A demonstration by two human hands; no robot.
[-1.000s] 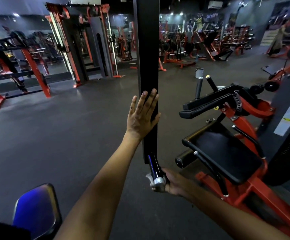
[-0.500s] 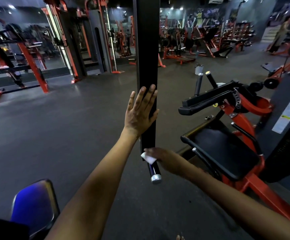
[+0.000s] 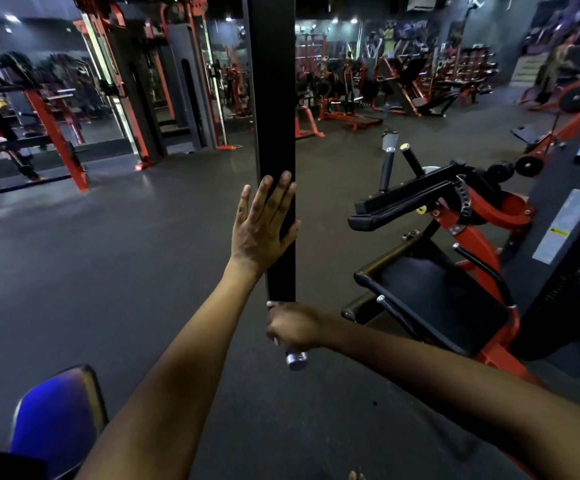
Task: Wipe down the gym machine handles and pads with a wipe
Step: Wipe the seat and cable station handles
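A black vertical machine arm (image 3: 274,98) hangs down the middle of the view and ends in a short handle with a chrome end cap (image 3: 296,360). My left hand (image 3: 262,226) lies flat against the arm with straight fingers. Below it my right hand (image 3: 293,327) is wrapped round the handle just under the arm's lower end. Only a thin white edge of the wipe (image 3: 269,304) shows at the top of that fist; the rest is hidden in the hand. The handle's grip is covered except for the cap.
A red-framed machine with a black seat pad (image 3: 433,292) and a black upper pad (image 3: 402,199) stands close on the right. A blue-lit seat (image 3: 56,417) is at lower left. Dark rubber floor (image 3: 125,271) stretches ahead to red racks and machines.
My right hand went from the handle's chrome end up to its top, and now grips the handle a little lower with the wipe mostly hidden. My left hand stayed flat on the arm.
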